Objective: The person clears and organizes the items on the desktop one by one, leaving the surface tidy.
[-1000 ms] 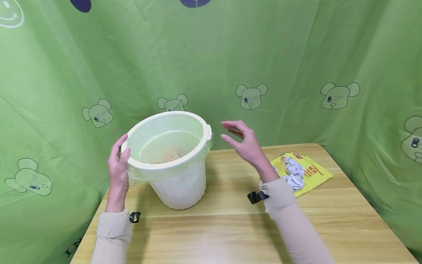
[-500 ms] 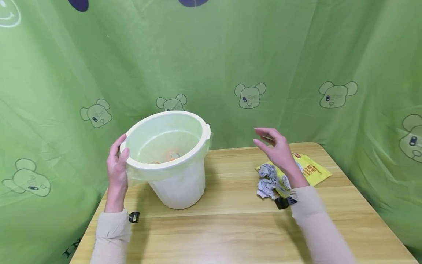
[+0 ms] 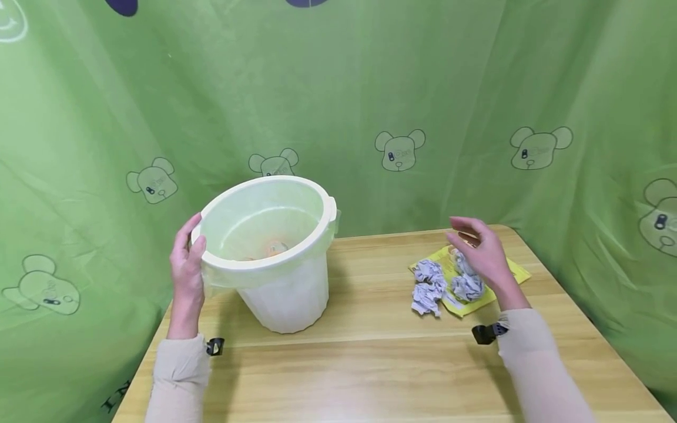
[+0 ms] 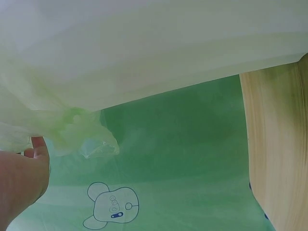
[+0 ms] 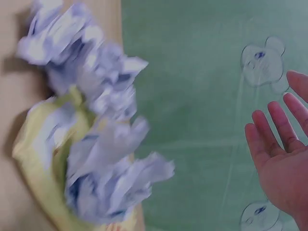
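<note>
A white trash bin (image 3: 291,305) with a thin pale green liner bag (image 3: 233,277) folded over its rim stands at the left of the table. My left hand (image 3: 187,276) grips the rim on its left side, thumb and fingers either side of the edge. Inside the bin lies something orange (image 3: 275,249), too faint to name. My right hand (image 3: 485,255) hovers over crumpled paper balls (image 3: 427,282), fingers bent loosely and nothing held. Several of these balls lie on and beside a flat yellow printed packet (image 3: 497,282). The right wrist view shows the right hand (image 5: 281,168) apart from the paper.
The wooden table (image 3: 359,376) has its back edge against a green curtain (image 3: 328,88) printed with bear faces, which also hangs on both sides. Bare tabletop lies between the bin and the packet.
My right hand has moved right and slightly down, from near the bin to above the paper balls, uncovering those on the left. The left hand keeps its hold on the bin.
</note>
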{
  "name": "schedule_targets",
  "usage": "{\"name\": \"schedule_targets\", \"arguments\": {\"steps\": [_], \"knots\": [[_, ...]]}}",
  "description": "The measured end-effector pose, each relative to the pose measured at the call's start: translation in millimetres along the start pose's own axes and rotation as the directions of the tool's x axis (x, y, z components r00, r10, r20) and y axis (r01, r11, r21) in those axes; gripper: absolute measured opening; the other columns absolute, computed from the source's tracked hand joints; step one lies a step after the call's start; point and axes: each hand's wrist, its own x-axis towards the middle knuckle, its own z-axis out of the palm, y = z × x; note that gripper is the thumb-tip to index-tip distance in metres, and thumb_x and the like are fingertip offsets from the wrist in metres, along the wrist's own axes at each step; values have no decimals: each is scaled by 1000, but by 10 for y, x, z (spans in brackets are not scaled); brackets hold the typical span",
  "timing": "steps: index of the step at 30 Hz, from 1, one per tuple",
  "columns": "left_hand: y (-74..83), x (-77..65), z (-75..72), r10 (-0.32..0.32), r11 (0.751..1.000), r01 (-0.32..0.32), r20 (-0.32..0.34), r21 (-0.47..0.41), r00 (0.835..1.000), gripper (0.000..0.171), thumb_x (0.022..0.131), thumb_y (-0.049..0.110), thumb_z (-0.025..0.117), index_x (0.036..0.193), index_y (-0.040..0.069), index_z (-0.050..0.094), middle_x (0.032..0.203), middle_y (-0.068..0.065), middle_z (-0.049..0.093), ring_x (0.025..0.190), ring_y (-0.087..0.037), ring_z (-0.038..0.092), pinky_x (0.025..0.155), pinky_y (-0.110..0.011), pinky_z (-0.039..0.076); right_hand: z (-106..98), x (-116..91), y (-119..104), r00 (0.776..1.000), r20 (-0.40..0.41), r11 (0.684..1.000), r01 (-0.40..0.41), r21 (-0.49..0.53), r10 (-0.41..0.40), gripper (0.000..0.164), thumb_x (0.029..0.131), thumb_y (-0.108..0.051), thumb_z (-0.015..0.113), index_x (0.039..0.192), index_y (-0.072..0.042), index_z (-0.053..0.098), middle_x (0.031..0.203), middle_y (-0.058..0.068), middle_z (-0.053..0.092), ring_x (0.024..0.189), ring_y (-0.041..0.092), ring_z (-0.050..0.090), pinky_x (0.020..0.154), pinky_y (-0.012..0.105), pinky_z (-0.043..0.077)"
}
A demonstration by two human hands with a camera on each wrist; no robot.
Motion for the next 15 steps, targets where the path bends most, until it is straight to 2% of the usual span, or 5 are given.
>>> {"name": "schedule_targets", "arguments": {"steps": [4,6,11,13,15], "knots": [[2,-1,1,-3,1000,3,8,0,1000,51,98,27,62,148,18,56,143,-10,57,115,-31,61,89,-24,63,-82,-57,172,999,-11,997,-54,-53,54,59,103,-35,63,153,-7,47,150,20,52,138,37,48,119,36,46],[-1,2,-1,0,1000,0,8,-2,1000,51,98,28,62,148,18,56,143,-11,57,116,-31,60,89,-24,63,-103,-82,261,998,-22,996,-59,-69,58,59,104,-33,63,152,-5,47,149,21,52,136,38,49,115,20,45],[0,6,-7,5,1000,-5,6,-2,1000,51,98,28,62,147,18,56,142,-10,57,116,-31,60,90,-24,63,-125,-125,498,997,-39,993,-71,-98,68,60,104,-28,63,153,1,43,148,28,49,136,44,45,122,46,42],[6,5,-6,4,1000,-4,5,-2,1000,50,98,27,62,147,18,56,142,-10,57,116,-31,60,90,-24,63,-136,-136,601,995,-28,989,-100,-112,97,64,104,-30,62,156,0,39,151,30,45,138,48,42,117,67,36],[13,4,-5,3,1000,-3,6,-1,1000,50,98,26,61,147,18,56,142,-11,57,116,-31,60,90,-24,63,-145,-149,695,992,-14,983,-129,-128,128,69,104,-33,61,159,-1,34,154,32,40,140,51,38,117,70,34]]}}
